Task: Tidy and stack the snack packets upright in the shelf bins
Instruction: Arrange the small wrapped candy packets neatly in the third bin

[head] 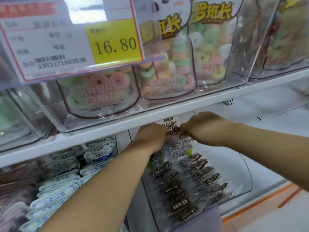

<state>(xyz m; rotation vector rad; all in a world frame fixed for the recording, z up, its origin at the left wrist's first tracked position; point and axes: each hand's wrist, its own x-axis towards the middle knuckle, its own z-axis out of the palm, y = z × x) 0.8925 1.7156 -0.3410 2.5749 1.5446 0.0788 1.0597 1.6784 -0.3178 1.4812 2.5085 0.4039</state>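
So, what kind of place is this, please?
Most likely a shop's snack aisle. A yellow price label reading 16.80 with a barcode hangs on a clear plastic shelf bin, and the bins on white shelves hold many identical packets: pastel ring-candy bags above, blue-and-white pouches below.

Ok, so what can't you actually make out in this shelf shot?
Head view:
- left hand: fingers hidden behind its own back; grip unclear.
- right hand: fingertips buried among packets; grip unclear.
- upright packet: edges hidden behind the hands.
- price tag: small print blurred.
- blue-and-white packets: partly covered by the left arm.
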